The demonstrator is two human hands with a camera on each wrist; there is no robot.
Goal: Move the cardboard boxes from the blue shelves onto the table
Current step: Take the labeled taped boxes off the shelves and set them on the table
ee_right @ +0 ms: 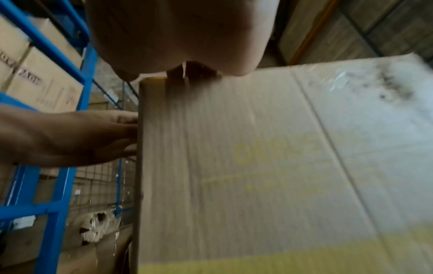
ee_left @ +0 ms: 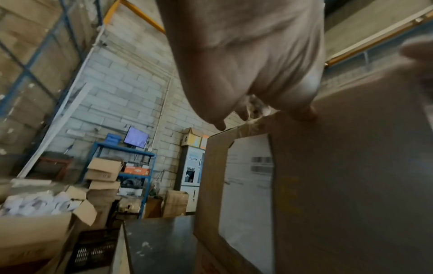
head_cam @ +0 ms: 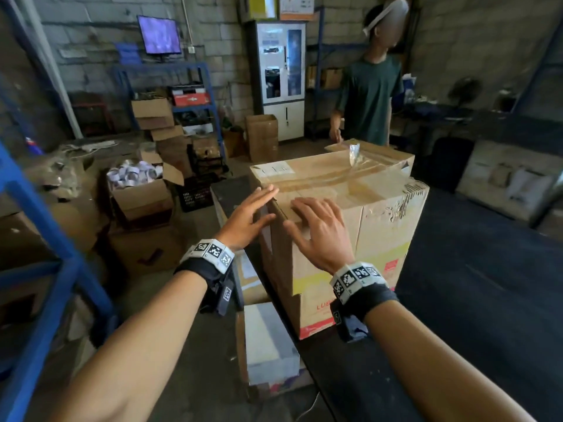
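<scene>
A tall taped cardboard box (head_cam: 350, 184) with yellow and red print stands on the black table (head_cam: 475, 269), at its left edge. My left hand (head_cam: 249, 211) lies with straight fingers against the box's upper left side. My right hand (head_cam: 316, 229) rests on the near top corner, fingers spread over the edge. The left wrist view shows my left hand (ee_left: 246, 64) at the top of the box (ee_left: 339, 185). From the right wrist, my right hand (ee_right: 182, 33) sits over the box (ee_right: 257, 157). The blue shelves (head_cam: 39, 226) stand at my left with more cartons (ee_right: 42, 79).
A person in a green shirt (head_cam: 370, 95) stands at the table's far end. On the floor to the left are an open carton of white rolls (head_cam: 137, 181), a black crate (head_cam: 195, 193) and stacked boxes. Another carton (head_cam: 268, 342) sits on the floor beside the table.
</scene>
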